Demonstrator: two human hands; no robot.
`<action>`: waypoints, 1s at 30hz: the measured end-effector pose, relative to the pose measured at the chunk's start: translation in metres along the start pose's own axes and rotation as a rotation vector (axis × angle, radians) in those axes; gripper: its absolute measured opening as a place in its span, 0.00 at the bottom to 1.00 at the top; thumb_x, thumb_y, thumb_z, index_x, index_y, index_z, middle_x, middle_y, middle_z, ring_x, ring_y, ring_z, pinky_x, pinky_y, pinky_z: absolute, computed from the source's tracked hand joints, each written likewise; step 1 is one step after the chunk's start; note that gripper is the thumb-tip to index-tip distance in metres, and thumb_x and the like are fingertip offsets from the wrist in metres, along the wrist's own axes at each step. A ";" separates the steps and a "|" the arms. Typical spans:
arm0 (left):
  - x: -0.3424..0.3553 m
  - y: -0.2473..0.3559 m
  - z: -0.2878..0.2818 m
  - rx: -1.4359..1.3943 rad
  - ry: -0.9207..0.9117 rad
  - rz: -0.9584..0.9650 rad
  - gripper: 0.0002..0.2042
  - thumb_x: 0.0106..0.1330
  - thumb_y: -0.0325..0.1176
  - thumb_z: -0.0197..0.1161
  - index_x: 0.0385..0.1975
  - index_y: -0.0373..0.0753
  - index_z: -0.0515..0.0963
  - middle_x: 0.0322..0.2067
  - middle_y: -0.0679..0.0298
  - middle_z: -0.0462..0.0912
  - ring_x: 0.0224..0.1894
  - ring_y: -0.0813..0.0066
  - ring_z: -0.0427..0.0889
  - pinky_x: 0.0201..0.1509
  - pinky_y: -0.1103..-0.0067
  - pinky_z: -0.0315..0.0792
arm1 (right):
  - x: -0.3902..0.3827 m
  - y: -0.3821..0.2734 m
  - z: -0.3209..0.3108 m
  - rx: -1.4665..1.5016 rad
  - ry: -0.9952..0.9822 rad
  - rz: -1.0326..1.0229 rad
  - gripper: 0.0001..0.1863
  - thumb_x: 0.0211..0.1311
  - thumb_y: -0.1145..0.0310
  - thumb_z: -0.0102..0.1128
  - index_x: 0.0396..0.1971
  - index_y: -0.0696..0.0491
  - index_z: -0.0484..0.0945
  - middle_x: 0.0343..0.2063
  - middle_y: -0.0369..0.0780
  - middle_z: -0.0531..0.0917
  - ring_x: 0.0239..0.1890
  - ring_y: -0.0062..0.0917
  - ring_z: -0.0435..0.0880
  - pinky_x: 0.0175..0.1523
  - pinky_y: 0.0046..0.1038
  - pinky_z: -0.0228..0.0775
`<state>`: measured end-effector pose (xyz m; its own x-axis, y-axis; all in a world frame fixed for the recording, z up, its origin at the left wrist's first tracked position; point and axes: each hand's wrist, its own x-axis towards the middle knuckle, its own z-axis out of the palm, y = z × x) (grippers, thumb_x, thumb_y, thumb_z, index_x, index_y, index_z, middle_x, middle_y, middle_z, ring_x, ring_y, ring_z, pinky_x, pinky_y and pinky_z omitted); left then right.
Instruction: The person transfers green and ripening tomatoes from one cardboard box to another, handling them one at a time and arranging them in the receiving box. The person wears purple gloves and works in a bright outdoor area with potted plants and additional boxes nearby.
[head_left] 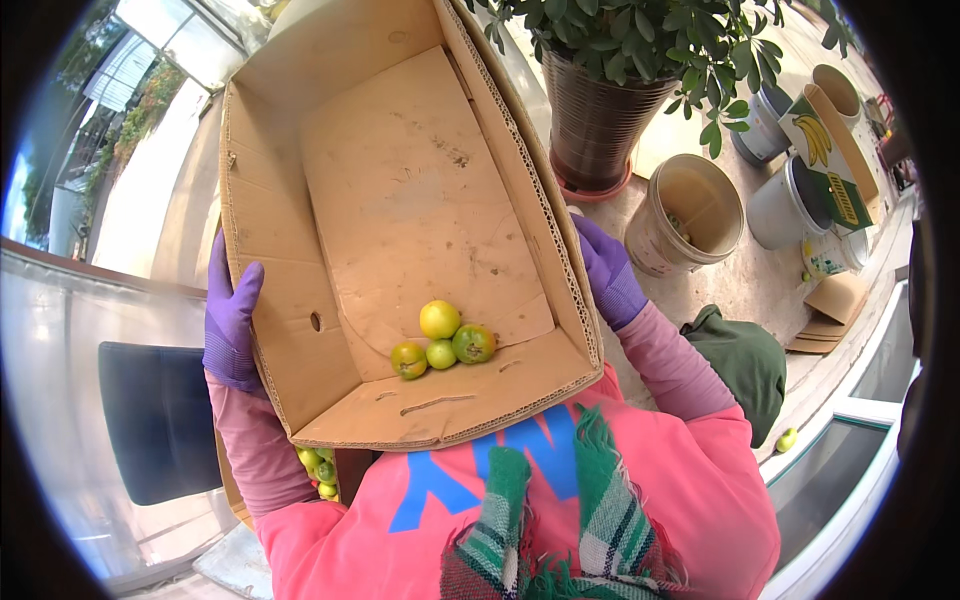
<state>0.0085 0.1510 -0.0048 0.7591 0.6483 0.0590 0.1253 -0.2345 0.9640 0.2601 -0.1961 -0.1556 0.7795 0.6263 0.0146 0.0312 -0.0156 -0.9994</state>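
Brown corrugated cardboard makes up the open box (410, 200), which lies between the two gloved hands in front of the chest. Four green-to-yellow tomatoes (440, 320) sit bunched by its near end wall, inward of both sets of fingers and nearer the body than they are. The left hand (231, 325) grasps the left wall, its thumb at the rim and its fingers outside. The right hand (608, 272) is against the outside of the right wall; its fingertips are hidden behind the cardboard, so I cannot tell how firmly they close.

To hold it well, I would press evenly from both sides and support the walls low down, since old cardboard may flex. Any tilt should be slow, as round fruit will probably roll.

Below the left fingers, under the forearm, more tomatoes (321, 470) show in a second container. Beyond the right fingers stand a beige bucket (648, 232) and a potted plant (605, 125); nearer the body than those fingers, a single green fruit (787, 439) lies off to the right.
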 end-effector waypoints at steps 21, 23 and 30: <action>-0.001 0.007 -0.018 -0.005 0.051 0.108 0.39 0.65 0.36 0.62 0.75 0.28 0.57 0.70 0.49 0.68 0.70 0.61 0.70 0.74 0.69 0.64 | -0.043 -0.017 0.035 0.111 0.096 0.001 0.25 0.82 0.59 0.50 0.68 0.60 0.71 0.56 0.41 0.82 0.58 0.21 0.77 0.65 0.25 0.68; 0.007 0.029 -0.017 -0.062 0.058 0.090 0.39 0.64 0.37 0.63 0.74 0.27 0.58 0.69 0.49 0.70 0.70 0.62 0.70 0.74 0.70 0.63 | -0.047 -0.035 0.033 0.028 0.101 -0.024 0.25 0.81 0.58 0.50 0.68 0.60 0.71 0.56 0.41 0.82 0.57 0.21 0.78 0.65 0.25 0.68; 0.039 0.004 -0.007 -0.154 0.029 0.212 0.39 0.63 0.38 0.66 0.72 0.26 0.63 0.69 0.49 0.70 0.72 0.62 0.69 0.75 0.71 0.60 | -0.050 -0.058 0.019 -0.101 0.249 -0.042 0.25 0.80 0.59 0.51 0.66 0.61 0.72 0.54 0.41 0.83 0.55 0.21 0.79 0.62 0.25 0.71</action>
<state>0.0344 0.1809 0.0030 0.7391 0.6174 0.2694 -0.1350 -0.2561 0.9572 0.2071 -0.2119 -0.0986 0.9055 0.4176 0.0755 0.1193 -0.0797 -0.9897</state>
